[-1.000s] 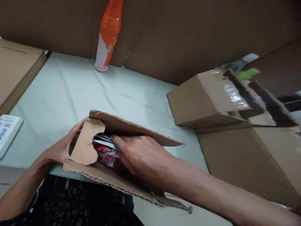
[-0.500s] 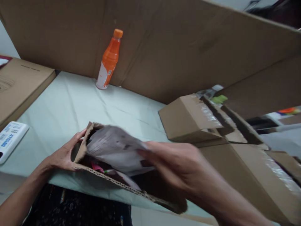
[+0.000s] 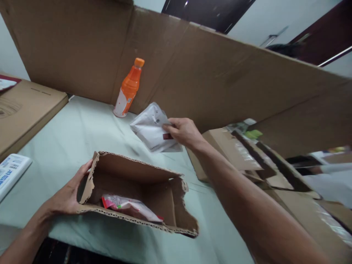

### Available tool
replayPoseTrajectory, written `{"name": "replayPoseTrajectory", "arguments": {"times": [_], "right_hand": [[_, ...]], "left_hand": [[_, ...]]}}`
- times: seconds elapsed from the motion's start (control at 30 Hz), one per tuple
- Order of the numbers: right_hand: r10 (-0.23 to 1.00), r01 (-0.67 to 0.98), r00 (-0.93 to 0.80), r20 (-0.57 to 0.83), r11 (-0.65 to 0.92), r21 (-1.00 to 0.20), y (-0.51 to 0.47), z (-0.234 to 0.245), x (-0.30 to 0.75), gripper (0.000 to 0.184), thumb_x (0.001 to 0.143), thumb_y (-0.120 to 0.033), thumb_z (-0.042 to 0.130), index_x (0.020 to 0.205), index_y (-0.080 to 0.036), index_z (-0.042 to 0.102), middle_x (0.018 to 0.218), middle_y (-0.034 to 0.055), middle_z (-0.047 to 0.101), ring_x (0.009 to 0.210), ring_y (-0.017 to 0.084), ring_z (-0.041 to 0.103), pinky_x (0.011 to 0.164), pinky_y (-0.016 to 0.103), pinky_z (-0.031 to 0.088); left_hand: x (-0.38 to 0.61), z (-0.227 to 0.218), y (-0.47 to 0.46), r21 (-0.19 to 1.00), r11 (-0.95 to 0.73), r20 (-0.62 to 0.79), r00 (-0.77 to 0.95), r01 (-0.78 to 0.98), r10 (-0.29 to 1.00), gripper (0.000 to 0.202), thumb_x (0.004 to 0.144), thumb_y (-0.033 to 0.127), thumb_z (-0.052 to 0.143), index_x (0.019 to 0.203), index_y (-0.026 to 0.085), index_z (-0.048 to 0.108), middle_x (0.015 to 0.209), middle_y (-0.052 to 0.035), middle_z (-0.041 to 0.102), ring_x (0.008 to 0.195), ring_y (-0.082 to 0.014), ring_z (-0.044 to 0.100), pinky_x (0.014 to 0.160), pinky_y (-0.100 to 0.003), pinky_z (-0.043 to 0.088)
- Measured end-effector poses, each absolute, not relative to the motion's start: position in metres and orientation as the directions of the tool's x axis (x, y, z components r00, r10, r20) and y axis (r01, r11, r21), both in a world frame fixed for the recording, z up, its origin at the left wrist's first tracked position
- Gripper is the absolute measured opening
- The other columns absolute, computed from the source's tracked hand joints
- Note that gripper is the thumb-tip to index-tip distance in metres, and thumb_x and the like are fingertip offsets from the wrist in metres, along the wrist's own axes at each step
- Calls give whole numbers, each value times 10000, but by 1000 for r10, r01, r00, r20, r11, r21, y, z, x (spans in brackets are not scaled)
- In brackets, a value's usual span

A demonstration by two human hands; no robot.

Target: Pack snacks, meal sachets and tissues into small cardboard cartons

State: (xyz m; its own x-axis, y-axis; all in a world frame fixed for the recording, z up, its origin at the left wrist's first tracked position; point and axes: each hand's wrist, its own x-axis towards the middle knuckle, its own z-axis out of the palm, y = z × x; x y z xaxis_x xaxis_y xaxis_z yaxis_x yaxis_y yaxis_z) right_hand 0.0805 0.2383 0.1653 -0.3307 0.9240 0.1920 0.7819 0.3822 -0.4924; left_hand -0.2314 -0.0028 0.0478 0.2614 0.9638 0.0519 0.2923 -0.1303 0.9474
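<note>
My left hand (image 3: 67,194) grips the left end of an open cardboard box (image 3: 123,163) with torn edges, tilted toward me. Inside the box lies a white and pink packet (image 3: 134,208) with red ends. Beyond the box, my right hand (image 3: 184,132) pinches a whitish flat pouch (image 3: 151,126) by its right side. The pouch is held above the table, near an orange drink bottle (image 3: 128,90) that stands upright against a cardboard panel.
A tall cardboard panel (image 3: 220,73) runs along the back of the pale green table (image 3: 90,128). At left are a flat cardboard box (image 3: 35,106) and a white device with a blue label (image 3: 13,172). More opened cardboard boxes (image 3: 228,150) stand at right.
My right hand has lifted the pouch out of the box and carried it up and away toward the bottle. The packet inside the box is now uncovered. My left hand still holds the box.
</note>
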Motion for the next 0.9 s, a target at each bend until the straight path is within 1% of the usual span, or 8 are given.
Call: {"name": "replayPoseTrajectory", "arguments": {"times": [0.07,0.17,0.3,0.37,0.43,0.53,0.7,0.9], "right_hand": [[946,809,-272,174,323,-491,263,159,69,208,794,-153,612,594,-202,585,567,8,645,627,176,646,584,270,456],[909,767,-150,388,354,-534,274,171,66,85,817,-146,630,751,-183,669,862,52,761,841,153,667,782,271,499],[819,557,-152,553,534,-637,215,210,65,140,916,-260,610,888,-158,702,817,23,753,697,96,634,691,250,505],[759,423,-470,451,642,-640,165,222,58,153,911,-311,673,836,-190,728,735,-9,743,624,102,642,609,235,506],[586,411,-807,79,653,-636,121,224,49,139,927,-321,694,915,-204,768,815,-2,781,678,120,692,616,233,519],[393,481,-876,-279,743,-466,84,218,37,174,918,-278,722,1057,-181,763,948,50,784,768,171,706,643,271,503],[419,457,-889,-184,794,-401,72,221,40,161,1009,-222,591,1073,-202,738,952,43,752,776,156,681,672,271,469],[343,458,-873,-346,820,-343,61,198,41,321,936,-105,600,1232,-174,704,1083,94,779,981,230,730,827,334,566]], "left_hand": [[-230,48,-4,955,-107,41,236,277,971,1254,737,741,769,1689,327,65,1734,-99,244,1546,-470,319,1261,-625,326],[-227,49,-6,963,-80,30,193,256,981,1199,753,748,756,1686,310,143,1738,-87,234,1569,-444,281,1301,-600,256],[-227,48,-7,966,-71,24,190,248,981,1225,718,745,797,1680,293,189,1735,-94,243,1576,-457,247,1311,-613,220],[-227,47,-7,969,-67,20,192,239,981,1210,727,723,808,1677,286,200,1737,-99,239,1570,-463,260,1302,-623,245],[-227,48,-7,972,-58,11,199,229,980,1210,727,701,824,1676,290,197,1731,-103,257,1548,-466,312,1285,-625,293],[-227,51,-7,977,-51,8,204,207,979,1226,744,748,780,1684,280,147,1710,-120,311,1514,-459,383,1257,-614,360],[-230,53,-8,941,-144,74,227,307,971,1235,736,798,737,1684,266,151,1719,-96,297,1534,-449,351,1259,-561,375],[-231,42,-6,962,-128,70,236,242,969,1154,804,655,768,1682,315,100,1712,-137,293,1462,-443,463,1184,-598,456]]}}
